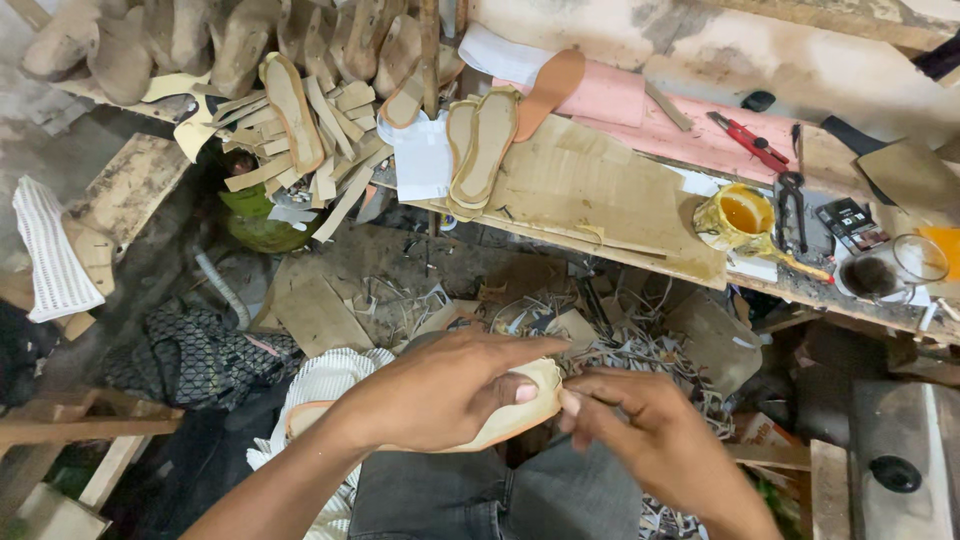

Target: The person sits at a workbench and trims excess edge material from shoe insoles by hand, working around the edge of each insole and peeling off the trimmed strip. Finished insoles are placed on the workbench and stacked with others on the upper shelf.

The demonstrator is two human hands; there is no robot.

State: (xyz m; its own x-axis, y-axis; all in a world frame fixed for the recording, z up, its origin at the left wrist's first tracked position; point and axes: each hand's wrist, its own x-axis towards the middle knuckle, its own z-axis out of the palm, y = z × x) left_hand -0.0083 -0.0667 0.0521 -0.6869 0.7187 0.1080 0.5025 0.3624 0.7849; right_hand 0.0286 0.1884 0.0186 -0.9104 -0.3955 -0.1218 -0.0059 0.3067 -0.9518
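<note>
Far to my left a white ribbed cloth (50, 255) hangs over a wooden edge, and above it shoe lasts (150, 40) crowd the bench beside a heap of cut strips (310, 140). Over my lap, my left hand (440, 390) is wrapped over a pale tan sole piece (530, 405), thumb pressed on its upper face, fingers curled across it; the piece sticks out from under that hand toward my right. My right hand (650, 425) meets it there, fingertips pinching its rounded end, though I cannot tell whether they also grip something small. Beyond my hands, scraps (640, 350) litter the floor. Up on the workbench (600, 190) lie two stacked insoles (480, 150), then a yellow glue pot (740, 215), red cutters (750, 140) and a glass (905, 265).
</note>
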